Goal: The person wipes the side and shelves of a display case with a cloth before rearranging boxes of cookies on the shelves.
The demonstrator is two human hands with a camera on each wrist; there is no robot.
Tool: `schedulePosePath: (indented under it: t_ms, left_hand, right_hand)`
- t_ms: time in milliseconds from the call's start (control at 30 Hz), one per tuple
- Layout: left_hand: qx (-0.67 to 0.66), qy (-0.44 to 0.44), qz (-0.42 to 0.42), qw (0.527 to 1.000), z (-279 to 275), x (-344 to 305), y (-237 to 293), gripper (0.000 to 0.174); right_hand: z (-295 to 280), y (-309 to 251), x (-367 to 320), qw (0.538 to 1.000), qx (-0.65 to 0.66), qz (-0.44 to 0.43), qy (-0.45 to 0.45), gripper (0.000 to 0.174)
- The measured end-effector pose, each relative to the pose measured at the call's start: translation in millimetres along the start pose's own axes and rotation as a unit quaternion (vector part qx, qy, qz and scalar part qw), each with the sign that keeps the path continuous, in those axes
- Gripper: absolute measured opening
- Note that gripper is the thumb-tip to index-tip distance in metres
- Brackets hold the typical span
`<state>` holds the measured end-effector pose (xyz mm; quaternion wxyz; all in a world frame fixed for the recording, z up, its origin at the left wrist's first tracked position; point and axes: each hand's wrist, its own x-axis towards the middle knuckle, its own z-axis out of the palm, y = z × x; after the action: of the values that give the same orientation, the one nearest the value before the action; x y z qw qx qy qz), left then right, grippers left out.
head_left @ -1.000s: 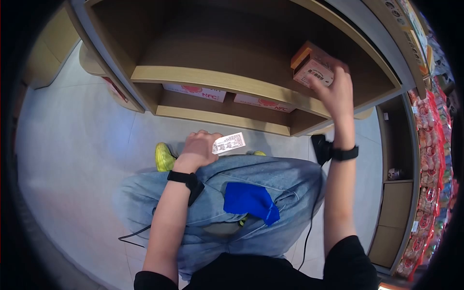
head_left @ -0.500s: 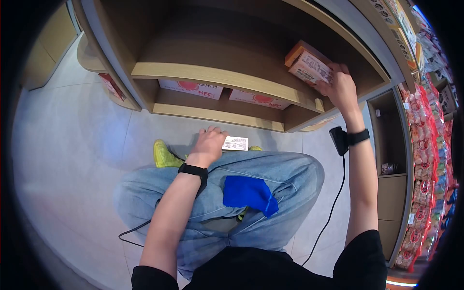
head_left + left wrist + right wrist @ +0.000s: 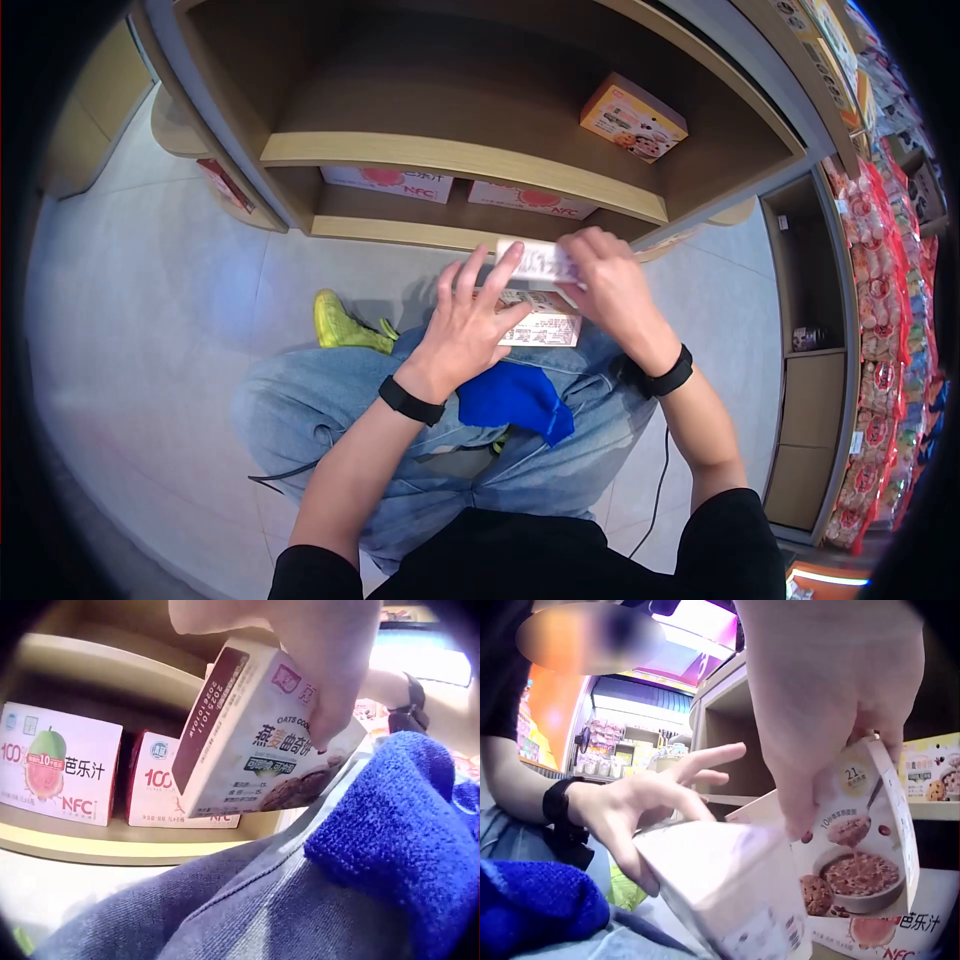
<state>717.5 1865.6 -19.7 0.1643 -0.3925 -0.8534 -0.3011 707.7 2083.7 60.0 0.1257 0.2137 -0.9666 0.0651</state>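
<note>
Shop aisle, wooden shelf (image 3: 450, 160): a crouched person handles two boxes.
The right hand (image 3: 612, 290) clasps the upper box (image 3: 538, 262) at its end; the left hand (image 3: 468, 325), fingers spread straight, rests on the lower box (image 3: 548, 328).

Black short-sleeved top (image 3: 560, 560) at bottom centre of the head view, loose light-blue jeans (image 3: 320, 420) across the middle, one yellow-green shoe (image 3: 340, 322) left of centre. Black left wristband (image 3: 410, 400) and black right wristband (image 3: 668, 373); a thin black cable (image 3: 660, 480) runs down from the right one at lower right, and a second black cable (image 3: 285, 472) trails at lower left. Left hand (image 3: 465, 325) and right hand (image 3: 610, 290) bare.
</note>
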Motion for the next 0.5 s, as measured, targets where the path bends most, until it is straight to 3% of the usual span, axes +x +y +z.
schedulePosePath:
  t_ms: [67, 133, 267, 333, 367, 400, 467, 500]
  left_hand:
    - [0.002, -0.007, -0.005, 1.0, -3.6, 5.8, 1.3, 0.058]
    - [0.007, -0.085, -0.02, 0.996, -4.8, 7.3, 1.5, 0.054]
    - [0.001, -0.082, -0.034, 0.996, -7.1, 6.0, 0.4, 0.049]
    - [-0.039, -0.099, -0.041, 0.993, -1.5, 2.9, -5.6, 0.047]
    - [-0.038, -0.098, -0.043, 0.993, -1.4, 2.8, -7.7, 0.047]
    - [-0.021, -0.092, -0.033, 0.995, -1.1, 3.7, -9.4, 0.047]
    - [-0.007, -0.083, -0.023, 0.996, 0.0, 4.0, -10.0, 0.048]
    - [-0.007, -0.084, -0.025, 0.996, 0.2, 4.2, -10.2, 0.047]
  right_hand:
    - [8.4, -2.4, -6.1, 0.996, 0.056, -0.042, -0.047, 0.039]
    - [9.0, -9.0, -6.6, 0.993, 0.097, -0.041, -0.049, 0.045]
    - [9.5, -9.3, -0.6, 0.985, 0.146, -0.067, -0.064, 0.046]
    - [-2.7, -1.1, 12.6, 0.972, 0.178, -0.133, -0.075, 0.05]
    - [-12.2, 5.7, 21.4, 0.98, 0.142, -0.139, -0.011, 0.052]
    - [-29.0, 10.4, 31.6, 0.987, 0.14, -0.079, 0.013, 0.051]
    - [-53.0, 31.9, 55.9, 0.983, 0.062, -0.024, 0.17, 0.047]
    - [-56.8, 53.0, 66.3, 0.977, 0.054, 0.025, 0.206, 0.051]
